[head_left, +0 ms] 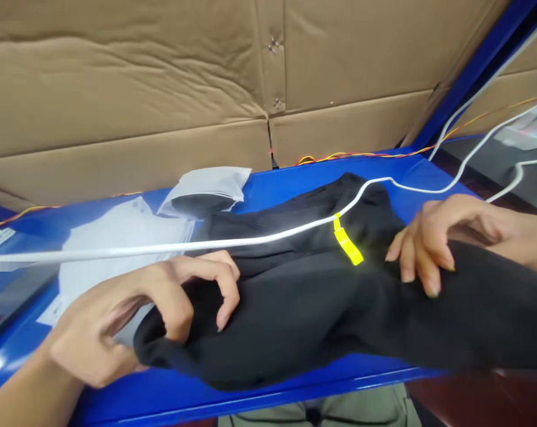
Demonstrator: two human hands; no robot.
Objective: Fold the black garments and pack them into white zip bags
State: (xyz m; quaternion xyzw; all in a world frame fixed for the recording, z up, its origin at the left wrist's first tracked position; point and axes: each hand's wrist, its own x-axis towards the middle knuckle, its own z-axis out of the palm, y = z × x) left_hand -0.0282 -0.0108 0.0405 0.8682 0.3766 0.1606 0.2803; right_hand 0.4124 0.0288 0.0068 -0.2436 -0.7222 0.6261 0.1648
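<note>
A black fabric garment (290,308) lies spread across the blue table, its near edge reaching the table's front edge and its right part running out of view. What kind of garment it is, I cannot tell. My left hand (153,308) grips its left end, with fingers curled over the top and the thumb at the fold. Over on the right, my right hand (432,243) touches the cloth from above with bent, spread fingertips. A white cable (251,240) crosses above the garment, and a bright yellow tag (349,246) hangs from it between my hands.
White sheets or bags (112,237) lie at the left, with a white packet (206,190) holding something black behind them. Brown cardboard (162,77) lines the back of the blue table (251,397). Twisted red-yellow wires (348,155) run along the rear edge.
</note>
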